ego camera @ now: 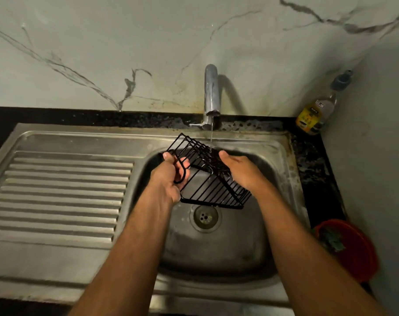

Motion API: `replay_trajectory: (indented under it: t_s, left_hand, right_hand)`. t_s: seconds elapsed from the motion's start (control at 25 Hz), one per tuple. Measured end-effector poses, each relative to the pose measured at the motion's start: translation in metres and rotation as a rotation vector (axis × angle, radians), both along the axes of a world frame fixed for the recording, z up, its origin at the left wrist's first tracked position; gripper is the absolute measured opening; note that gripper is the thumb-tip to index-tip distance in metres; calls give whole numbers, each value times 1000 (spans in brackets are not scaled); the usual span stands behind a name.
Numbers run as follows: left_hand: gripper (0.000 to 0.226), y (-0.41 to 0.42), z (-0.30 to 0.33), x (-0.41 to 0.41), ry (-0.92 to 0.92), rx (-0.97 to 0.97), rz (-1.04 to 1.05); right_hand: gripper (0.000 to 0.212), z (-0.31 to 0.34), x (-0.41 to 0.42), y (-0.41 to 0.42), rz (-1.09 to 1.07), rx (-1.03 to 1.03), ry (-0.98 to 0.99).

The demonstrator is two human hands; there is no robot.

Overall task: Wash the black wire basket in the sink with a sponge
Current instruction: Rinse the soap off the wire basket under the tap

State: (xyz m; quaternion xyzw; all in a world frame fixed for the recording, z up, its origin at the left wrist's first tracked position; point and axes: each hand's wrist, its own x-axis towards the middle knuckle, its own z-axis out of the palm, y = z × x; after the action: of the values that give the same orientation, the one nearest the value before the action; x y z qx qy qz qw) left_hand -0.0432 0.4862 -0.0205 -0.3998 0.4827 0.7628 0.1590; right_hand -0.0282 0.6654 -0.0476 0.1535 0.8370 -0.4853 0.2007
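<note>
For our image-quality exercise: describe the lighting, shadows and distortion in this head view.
Head view: dim, warm light; the tap throws a shadow rightwards on the marble wall; wide-angle lens bends the sink rim; the black wire basket stays sharp.

- A home kitchen, at the washing place
- Steel sink (283,169) with ribbed draining board (63,192) and running tap (211,92)
- Marble-look wall (102,53), dark stone counter (312,156), bottle (314,115) in the corner

Right hand (241,172) fingers hidden behind black wire basket (207,179); bottle (317,110) label prob. unreadable.
</note>
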Motion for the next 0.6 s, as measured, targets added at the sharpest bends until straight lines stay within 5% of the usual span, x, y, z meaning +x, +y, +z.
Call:
replay_trajectory:
  t_s: [0.28,0.48,0.6]
  left_hand:
    - [36,-21,-10,-6,-13,1,-137]
    - [38,-36,-22,0,43,-102,-256]
    - [37,-43,-16,-9,122,-176,-326]
  right_hand:
    - [49,14,-9,-45,224,-47,274]
    - [61,-18,-13,-37,12,-18,18]
    - [55,-11,-11,-53,-3,-74,310]
